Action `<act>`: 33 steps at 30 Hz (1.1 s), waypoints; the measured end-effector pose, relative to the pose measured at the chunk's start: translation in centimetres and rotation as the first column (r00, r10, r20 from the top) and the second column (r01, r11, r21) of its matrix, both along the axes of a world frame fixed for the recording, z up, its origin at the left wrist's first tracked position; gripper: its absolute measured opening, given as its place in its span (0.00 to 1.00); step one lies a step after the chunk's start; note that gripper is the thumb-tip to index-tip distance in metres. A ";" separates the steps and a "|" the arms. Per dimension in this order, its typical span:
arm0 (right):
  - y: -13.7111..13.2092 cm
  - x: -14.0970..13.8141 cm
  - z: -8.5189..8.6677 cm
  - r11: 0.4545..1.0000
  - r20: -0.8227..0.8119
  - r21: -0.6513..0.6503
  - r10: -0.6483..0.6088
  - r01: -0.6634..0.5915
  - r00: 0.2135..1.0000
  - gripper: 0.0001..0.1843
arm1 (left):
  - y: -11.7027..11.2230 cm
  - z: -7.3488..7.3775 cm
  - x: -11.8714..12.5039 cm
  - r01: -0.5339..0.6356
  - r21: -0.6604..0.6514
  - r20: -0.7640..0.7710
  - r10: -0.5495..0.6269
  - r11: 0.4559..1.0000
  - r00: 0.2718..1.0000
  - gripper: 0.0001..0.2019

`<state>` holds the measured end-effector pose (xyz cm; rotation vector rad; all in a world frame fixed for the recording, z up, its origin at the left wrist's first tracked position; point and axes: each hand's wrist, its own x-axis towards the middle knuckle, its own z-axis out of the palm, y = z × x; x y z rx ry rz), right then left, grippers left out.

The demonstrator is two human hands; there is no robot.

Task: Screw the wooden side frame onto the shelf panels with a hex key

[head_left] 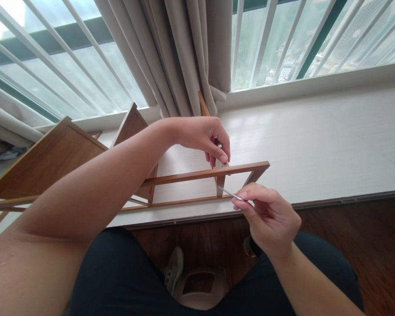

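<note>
Head view. The brown wooden slatted frame (197, 174) lay on its side on the white window ledge (316, 145), with its long upper rail running from left to right across the middle of the picture. A short upright post joined this rail to the lower rail near the right end.

The left hand (206, 138) reached in from the left, over the frame. Its fingers were curled and narrow, with thumb and forefinger pinched together on a small pale part (222, 164) that sat on the upper rail directly above the post. The part was too small to identify.

The right hand (270, 217) was positioned below and to the right of the rail, clear of the wood. It was closed in a narrow grip, with thumb and forefinger clamped on a thin silver metal rod (229, 193). The free end of the rod pointed up and to the left and met the post just under the rail.

A second brown wooden panel (49, 160) stood tilted at the left side of the ledge. A beige pleated curtain (184, 52) hung behind the frame, between white window bars (260, 39). Below the ledge, the dark wooden floor (365, 245) and a pale shoe (174, 267) were visible between the person's black trouser legs (118, 272).
</note>
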<state>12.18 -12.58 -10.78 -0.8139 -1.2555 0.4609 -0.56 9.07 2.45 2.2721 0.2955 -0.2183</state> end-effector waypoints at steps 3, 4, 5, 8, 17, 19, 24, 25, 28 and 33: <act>-0.2 -0.1 0.0 0.997 -0.065 -0.060 0.040 -0.044 0.997 0.13 | -0.1 0.1 0.0 0.006 0.027 0.003 -0.006 1.000 1.000 0.11; -0.3 -0.1 0.1 0.996 -0.081 -0.074 0.050 -0.056 0.995 0.12 | -0.1 0.1 0.0 0.006 0.039 0.003 -0.006 0.999 1.000 0.11; -0.3 -0.1 0.1 0.994 -0.092 -0.084 0.059 -0.067 0.994 0.12 | -0.1 0.1 0.0 0.004 0.049 0.006 -0.004 0.999 1.000 0.11; -0.3 -0.1 0.3 0.992 -0.122 -0.092 0.071 -0.082 0.990 0.11 | -0.1 0.1 0.0 -0.006 0.045 0.009 0.005 0.999 1.000 0.11; 0.3 0.2 1.3 0.899 -0.485 -0.158 0.289 -0.408 0.825 0.04 | 0.0 0.1 0.0 -0.009 -0.021 -0.020 0.008 1.000 1.000 0.12; 0.3 0.3 1.5 0.880 -0.524 -0.157 0.311 -0.449 0.793 0.04 | -0.1 0.1 0.0 -0.017 0.006 0.001 0.017 1.000 1.000 0.11; 0.2 0.4 1.4 0.891 -0.491 -0.106 0.339 -0.441 0.802 0.02 | -0.2 0.2 0.1 -0.025 0.016 0.011 0.025 1.000 1.000 0.11; 0.1 0.4 1.4 0.902 -0.454 -0.095 0.336 -0.420 0.825 0.02 | -0.2 0.2 0.1 -0.021 0.007 0.005 0.021 1.000 1.000 0.11; -0.1 0.5 1.2 0.947 -0.240 -0.083 0.284 -0.311 0.928 0.09 | 0.0 0.1 0.0 -0.006 -0.014 -0.015 0.005 1.000 1.000 0.11; -0.2 0.6 1.1 0.978 0.186 0.008 0.203 -0.209 0.961 0.27 | 0.1 0.0 0.0 0.004 -0.017 -0.035 -0.005 1.000 0.999 0.12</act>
